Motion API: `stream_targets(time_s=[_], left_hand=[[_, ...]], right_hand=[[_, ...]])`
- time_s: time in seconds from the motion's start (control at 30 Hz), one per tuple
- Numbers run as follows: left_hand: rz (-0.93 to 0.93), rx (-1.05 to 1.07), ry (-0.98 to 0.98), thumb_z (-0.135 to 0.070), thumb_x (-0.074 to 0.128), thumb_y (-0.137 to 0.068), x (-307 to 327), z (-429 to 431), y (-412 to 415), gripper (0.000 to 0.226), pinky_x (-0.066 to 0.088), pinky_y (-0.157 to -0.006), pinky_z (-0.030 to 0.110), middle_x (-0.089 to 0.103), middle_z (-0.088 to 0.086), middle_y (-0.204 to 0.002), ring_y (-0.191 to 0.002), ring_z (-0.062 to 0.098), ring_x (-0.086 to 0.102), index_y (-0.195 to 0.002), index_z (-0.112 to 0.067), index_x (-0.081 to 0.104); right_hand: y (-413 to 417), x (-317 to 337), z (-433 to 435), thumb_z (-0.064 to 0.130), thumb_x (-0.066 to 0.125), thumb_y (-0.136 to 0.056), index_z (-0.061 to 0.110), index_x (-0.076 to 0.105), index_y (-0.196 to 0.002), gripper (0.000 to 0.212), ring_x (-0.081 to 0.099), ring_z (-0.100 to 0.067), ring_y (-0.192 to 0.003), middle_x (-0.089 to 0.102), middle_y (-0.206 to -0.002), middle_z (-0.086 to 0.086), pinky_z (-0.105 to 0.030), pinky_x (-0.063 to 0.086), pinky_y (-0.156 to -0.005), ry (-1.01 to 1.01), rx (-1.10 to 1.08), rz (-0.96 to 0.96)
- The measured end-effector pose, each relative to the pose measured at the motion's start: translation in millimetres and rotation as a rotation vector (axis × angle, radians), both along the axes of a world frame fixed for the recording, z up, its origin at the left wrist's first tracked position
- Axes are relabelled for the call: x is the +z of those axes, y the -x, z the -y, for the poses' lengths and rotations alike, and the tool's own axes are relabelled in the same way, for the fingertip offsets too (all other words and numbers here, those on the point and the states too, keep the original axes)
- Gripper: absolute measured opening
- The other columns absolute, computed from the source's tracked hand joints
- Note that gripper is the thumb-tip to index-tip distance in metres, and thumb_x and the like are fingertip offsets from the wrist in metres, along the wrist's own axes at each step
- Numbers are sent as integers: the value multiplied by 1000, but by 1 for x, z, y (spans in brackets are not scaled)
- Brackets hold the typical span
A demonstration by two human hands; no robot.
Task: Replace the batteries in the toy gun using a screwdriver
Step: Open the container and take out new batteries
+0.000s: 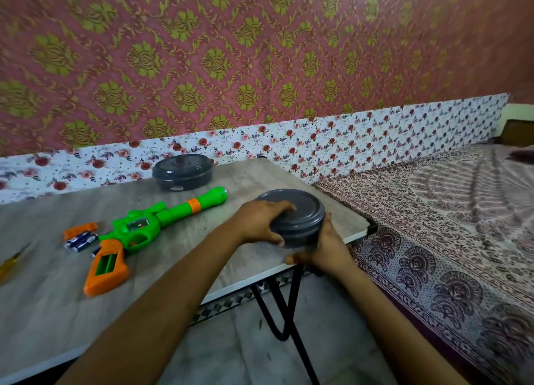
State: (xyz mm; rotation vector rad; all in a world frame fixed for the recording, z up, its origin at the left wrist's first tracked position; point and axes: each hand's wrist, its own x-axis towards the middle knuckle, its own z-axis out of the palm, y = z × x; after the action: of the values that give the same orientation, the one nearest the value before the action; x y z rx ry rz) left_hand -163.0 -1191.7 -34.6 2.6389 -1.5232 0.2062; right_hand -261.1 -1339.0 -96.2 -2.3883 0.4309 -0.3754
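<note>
A green and orange toy gun (144, 228) lies on the grey table (57, 298), its orange grip showing an open battery slot. Beside it lie an orange cover piece (79, 230) and several blue batteries (81, 241). A yellow-handled screwdriver (13, 261) rests at the far left edge. Near the table's right corner, my left hand (260, 222) grips the lid side of a round dark grey container (297, 218), and my right hand (326, 250) cups its base from the right.
A second round dark grey lidded container (182, 172) stands at the back of the table by the floral wall strip. A bed with a patterned sheet (448, 225) lies right of the table. Black hairpin table legs (286, 312) stand over a tiled floor.
</note>
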Motion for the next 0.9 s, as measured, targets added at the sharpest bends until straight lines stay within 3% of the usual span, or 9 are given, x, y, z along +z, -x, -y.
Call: stream_targets(time_s=[0.13, 0.27, 0.4, 0.7, 0.9], left_hand=[[155, -15, -77, -47, 68, -75, 5, 12, -2, 69, 41, -95, 31, 50, -10, -140, -125, 16, 47, -138, -35, 43], [228, -56, -106, -49, 69, -74, 13, 16, -7, 66, 38, -84, 25, 58, -9, -129, -115, 17, 53, -135, -34, 47], [288, -98, -133, -51, 67, -75, 16, 17, -13, 63, 37, -77, 25, 63, -8, -122, -109, 18, 56, -133, -33, 51], [402, -194, -249, -55, 63, -74, 25, 24, -12, 41, 32, -62, 27, 68, -1, -88, -75, 18, 53, -100, -23, 65], [324, -194, -204, -43, 63, -77, 39, 19, -12, 24, 27, -61, 26, 50, -5, -64, -64, 15, 41, -82, -19, 61]], right_hand=[[-15, -1, 5, 49, 85, -50, 7, -13, -146, 143, 47, -30, -125, 47, -140, -12, -39, 42, -102, -158, -37, 31], [-20, -8, -1, 50, 86, -46, 10, 5, -146, 135, 53, -31, -118, 53, -133, -10, -35, 44, -94, -95, -121, 127], [-24, -13, -3, 54, 84, -47, 13, 16, -142, 125, 56, -30, -113, 58, -127, -6, -36, 43, -96, -36, -138, 188], [-28, -13, 3, 56, 82, -51, 15, 3, -146, 131, 49, -30, -123, 51, -135, -7, -38, 39, -102, -17, -101, 93], [-31, -8, 3, 60, 81, -48, 18, -7, -147, 139, 49, -33, -123, 48, -139, -9, -42, 43, -99, -21, -53, 6]])
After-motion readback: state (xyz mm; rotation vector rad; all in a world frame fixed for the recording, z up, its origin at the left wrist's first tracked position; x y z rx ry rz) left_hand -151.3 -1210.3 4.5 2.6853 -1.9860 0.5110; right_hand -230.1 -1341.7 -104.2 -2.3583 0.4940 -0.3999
